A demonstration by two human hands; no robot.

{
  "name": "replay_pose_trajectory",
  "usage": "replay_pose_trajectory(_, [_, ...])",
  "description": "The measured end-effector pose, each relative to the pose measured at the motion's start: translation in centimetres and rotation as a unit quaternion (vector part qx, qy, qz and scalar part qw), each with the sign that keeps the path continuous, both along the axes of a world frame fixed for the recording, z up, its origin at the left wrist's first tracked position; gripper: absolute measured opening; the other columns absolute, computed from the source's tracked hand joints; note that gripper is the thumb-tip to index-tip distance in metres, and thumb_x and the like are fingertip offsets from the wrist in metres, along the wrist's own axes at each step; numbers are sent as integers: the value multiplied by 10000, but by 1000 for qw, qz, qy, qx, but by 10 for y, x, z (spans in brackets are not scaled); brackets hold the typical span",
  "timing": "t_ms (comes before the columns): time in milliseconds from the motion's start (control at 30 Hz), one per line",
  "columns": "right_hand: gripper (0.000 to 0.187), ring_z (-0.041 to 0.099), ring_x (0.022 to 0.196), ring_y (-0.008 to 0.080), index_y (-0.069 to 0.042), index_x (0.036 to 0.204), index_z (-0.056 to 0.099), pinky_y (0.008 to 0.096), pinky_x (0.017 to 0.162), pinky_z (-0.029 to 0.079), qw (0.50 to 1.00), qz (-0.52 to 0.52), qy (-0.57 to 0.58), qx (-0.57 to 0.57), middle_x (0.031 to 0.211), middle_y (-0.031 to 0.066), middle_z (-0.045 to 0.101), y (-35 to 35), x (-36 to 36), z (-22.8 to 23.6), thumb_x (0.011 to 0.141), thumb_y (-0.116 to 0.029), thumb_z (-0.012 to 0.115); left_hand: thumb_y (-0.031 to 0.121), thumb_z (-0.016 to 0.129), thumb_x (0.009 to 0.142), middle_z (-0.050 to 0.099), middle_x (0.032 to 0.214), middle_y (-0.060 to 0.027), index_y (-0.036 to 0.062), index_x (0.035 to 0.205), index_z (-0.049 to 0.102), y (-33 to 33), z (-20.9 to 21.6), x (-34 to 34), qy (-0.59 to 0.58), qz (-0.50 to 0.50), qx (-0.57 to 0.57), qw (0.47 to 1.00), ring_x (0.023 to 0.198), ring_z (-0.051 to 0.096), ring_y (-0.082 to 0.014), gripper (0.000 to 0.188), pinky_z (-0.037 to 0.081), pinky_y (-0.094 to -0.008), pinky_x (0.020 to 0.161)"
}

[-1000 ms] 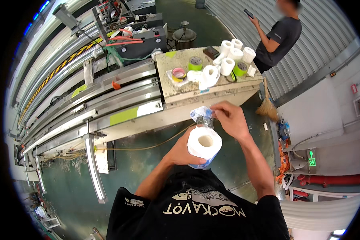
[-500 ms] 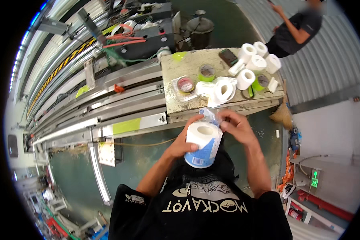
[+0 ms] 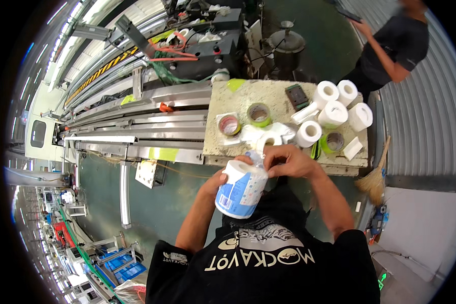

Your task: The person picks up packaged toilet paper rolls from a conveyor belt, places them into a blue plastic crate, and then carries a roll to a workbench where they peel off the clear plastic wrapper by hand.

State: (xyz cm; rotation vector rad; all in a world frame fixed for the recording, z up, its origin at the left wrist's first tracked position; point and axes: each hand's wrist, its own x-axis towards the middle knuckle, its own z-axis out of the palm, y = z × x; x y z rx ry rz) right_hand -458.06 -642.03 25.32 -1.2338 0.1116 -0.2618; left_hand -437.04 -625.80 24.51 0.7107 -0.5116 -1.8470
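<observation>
A white toilet paper roll [image 3: 241, 195] in a blue-and-white printed wrapper is held in front of my chest, tilted to the left. My left hand [image 3: 217, 181] is wrapped round its left side, thumb near the top edge. The wrapper's torn, clear plastic end [image 3: 256, 158] stands up from the roll's top. My right hand [image 3: 293, 161] is closed, pinching this loose plastic at the roll's upper right; the fingertips are partly hidden. Just beyond my hands, a bare toilet roll [image 3: 269, 139] lies among crumpled white paper on the worn table [image 3: 225, 109].
Several white rolls [image 3: 333, 114] stand at the table's right, near rolls of green tape [image 3: 259, 115] and reddish tape [image 3: 229, 125]. A dark block [image 3: 297, 97] lies behind. Metal rails [image 3: 172, 121] run leftward. A broom [image 3: 374, 182] leans at the right; a person [image 3: 397, 45] stands beyond.
The roll has turned and tipped to the left, showing more of its printed wrapper. My right hand has come closer over its upper right side. The whole view has shifted.
</observation>
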Motion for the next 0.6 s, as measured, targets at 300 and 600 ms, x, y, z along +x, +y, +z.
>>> replay_pose_trajectory(300, [193,466,661,139,-54,752,530,297,607,370,975,-106,-17,-197,743,19,490,-5,-55,9,829,-103,700,520,771,685,566,1184,-228,62,1295,411,-21,-5,-54,-6,59,11,998,1059,624,-343,844,546,-435,892])
replay_pose_trajectory(600, [160,418,714,96,-52,778,499,262,632,330,972,-214,11,-92,787,3,441,20,-77,-16,855,-78,636,420,725,823,557,1240,-123,7,1118,594,-7,-13,-68,-234,88,-116,961,1158,541,-222,524,420,-334,989])
